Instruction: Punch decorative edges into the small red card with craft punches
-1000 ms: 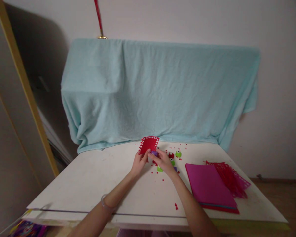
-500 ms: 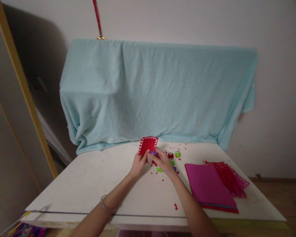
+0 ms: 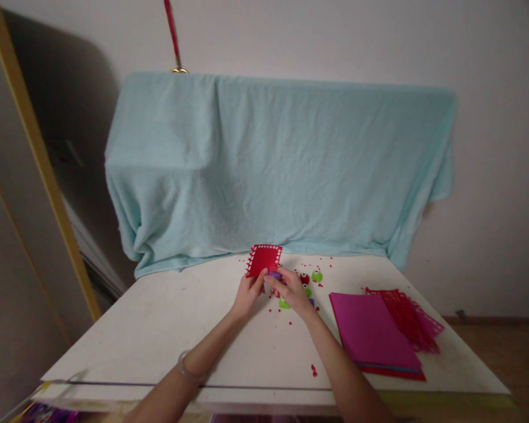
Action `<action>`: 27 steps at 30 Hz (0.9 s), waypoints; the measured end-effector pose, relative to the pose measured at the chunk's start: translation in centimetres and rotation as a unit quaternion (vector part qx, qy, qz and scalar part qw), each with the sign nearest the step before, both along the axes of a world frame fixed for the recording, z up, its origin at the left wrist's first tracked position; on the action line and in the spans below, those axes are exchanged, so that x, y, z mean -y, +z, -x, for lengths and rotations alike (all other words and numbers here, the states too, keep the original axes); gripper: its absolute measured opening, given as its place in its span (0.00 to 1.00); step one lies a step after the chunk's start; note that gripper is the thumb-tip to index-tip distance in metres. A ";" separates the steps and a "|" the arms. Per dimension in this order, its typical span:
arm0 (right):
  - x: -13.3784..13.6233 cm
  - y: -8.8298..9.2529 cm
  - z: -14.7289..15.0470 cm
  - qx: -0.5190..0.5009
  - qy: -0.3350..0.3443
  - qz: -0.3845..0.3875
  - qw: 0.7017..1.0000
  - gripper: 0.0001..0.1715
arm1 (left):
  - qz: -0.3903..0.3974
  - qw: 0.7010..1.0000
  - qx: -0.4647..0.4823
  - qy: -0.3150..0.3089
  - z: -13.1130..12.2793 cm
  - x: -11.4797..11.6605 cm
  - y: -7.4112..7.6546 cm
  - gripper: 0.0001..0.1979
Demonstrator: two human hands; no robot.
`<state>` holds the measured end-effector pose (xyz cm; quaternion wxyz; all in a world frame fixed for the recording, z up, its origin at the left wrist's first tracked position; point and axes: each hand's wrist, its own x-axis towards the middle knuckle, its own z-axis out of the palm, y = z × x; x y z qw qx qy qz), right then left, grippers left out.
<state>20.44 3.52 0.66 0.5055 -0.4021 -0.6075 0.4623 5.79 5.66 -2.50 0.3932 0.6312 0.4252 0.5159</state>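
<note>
A red sheet of paper with punched holes along its top and side edges is held up over the table. My left hand pinches its lower edge. In my right hand is a small purple craft punch, set at the paper's lower right part; the fingers partly hide it. Just right of my right hand lie green punches with eye-like knobs and a red punch. Another green punch sits below the hand. Small red paper bits are scattered around.
A stack of magenta and red sheets lies at the right of the white table. Beside it is a heap of perforated red paper scraps. A light blue cloth hangs behind the table's back edge.
Both hands keep their hold on the paper and the purple punch, with only slight finger movement. The whole view has shifted very slightly.
</note>
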 end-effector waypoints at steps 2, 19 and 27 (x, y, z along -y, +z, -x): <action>0.1 0.2 0.0 0.004 -0.015 0.001 1.000 0.18 | 0.005 1.000 0.001 -0.007 0.0 0.1 0.2 0.25; -0.5 -0.5 0.2 -0.007 0.009 0.017 1.000 0.22 | 0.024 0.999 0.015 0.026 0.2 -0.2 -0.3 0.27; -0.8 -0.1 -0.2 -0.045 -0.037 0.026 0.998 0.24 | 0.033 0.997 0.048 0.054 0.3 -0.2 0.4 0.27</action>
